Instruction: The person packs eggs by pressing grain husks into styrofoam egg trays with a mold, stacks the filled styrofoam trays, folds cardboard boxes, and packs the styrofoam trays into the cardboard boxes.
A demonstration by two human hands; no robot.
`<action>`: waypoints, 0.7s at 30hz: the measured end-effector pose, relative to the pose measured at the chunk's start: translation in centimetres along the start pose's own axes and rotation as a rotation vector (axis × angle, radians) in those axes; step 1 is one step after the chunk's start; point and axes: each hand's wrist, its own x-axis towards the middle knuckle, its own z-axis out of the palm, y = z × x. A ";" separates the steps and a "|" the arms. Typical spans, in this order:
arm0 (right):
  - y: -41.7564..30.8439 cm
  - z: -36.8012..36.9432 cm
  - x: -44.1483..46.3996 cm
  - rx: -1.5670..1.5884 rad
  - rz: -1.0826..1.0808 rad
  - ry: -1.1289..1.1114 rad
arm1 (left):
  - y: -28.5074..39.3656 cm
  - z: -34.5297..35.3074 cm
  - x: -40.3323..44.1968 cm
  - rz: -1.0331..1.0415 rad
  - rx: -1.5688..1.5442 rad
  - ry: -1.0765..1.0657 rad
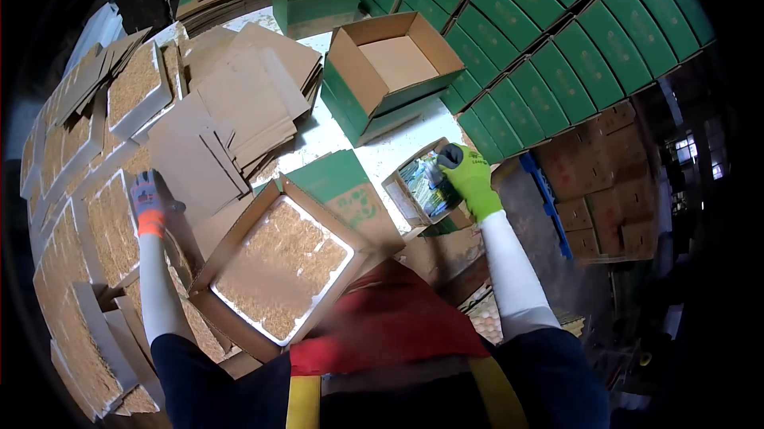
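My right hand (471, 176), in a yellow-green glove with dark fingertips, is at the edge of a small cardboard box (403, 200). Its fingers are curled onto the blue-and-green printed packets (428, 184) inside and seem to pinch one. My left hand (149, 200), in a grey-purple glove with an orange cuff, has its fingers stretched out over the edge of a white tray (113, 226) filled with a crumbly tan material. In front of my body, an open carton (208, 268) holds another such white tray (280, 271), with one green flap folded outward.
An open green carton (347, 96) stands on the white table (317, 133). Flat cardboard sheets (195, 146) lie left of it. Stacked green boxes (549, 55) wall off the back right. More filled trays (64, 310) crowd the left; brown cartons (609, 190) stand right.
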 end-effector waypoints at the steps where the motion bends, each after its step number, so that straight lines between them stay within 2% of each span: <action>1: 1.4 1.6 0.5 0.008 0.004 0.005 | -0.6 1.2 -0.1 0.046 0.063 0.105; 2: 2.6 2.9 0.9 -0.063 0.082 0.029 | -0.7 1.6 -0.2 0.089 0.124 0.209; 4: 3.5 5.5 1.0 -0.085 0.213 -0.008 | -0.7 1.3 -0.7 0.088 0.166 0.183; 6: 4.3 8.2 0.7 -0.030 0.265 -0.018 | -1.9 3.2 -0.5 0.052 0.163 0.321; 8: 4.0 8.7 1.1 -0.071 0.284 0.009 | -2.6 3.6 -1.1 0.038 0.155 0.362; 10: 4.0 8.8 0.6 0.048 0.331 0.023 | -0.8 0.1 -3.8 -0.002 0.188 0.336; 11: 4.3 9.0 1.0 0.031 0.240 0.058 | -0.1 -1.1 -4.8 -0.021 0.205 0.335; 14: 3.0 7.0 0.0 -0.011 0.236 0.119 | 1.8 -3.7 -7.5 -0.122 0.188 0.361; 15: 5.0 8.2 0.7 0.113 0.282 0.215 | 2.9 -5.9 -8.7 -0.124 -0.023 0.395; 16: 6.2 8.6 1.0 0.026 0.108 0.415 | 3.4 -6.3 -9.0 -0.172 -0.020 0.394; 18: -2.1 2.4 -0.7 0.745 0.005 0.282 | 1.6 -7.3 -11.4 0.038 -0.446 0.627; 20: -11.4 -1.2 -3.6 0.876 -0.336 0.165 | 4.5 -14.1 -14.7 0.152 -0.406 0.751; 21: -14.6 -1.8 -5.1 0.888 -0.548 0.021 | 6.1 -16.5 -16.7 0.142 -0.297 0.702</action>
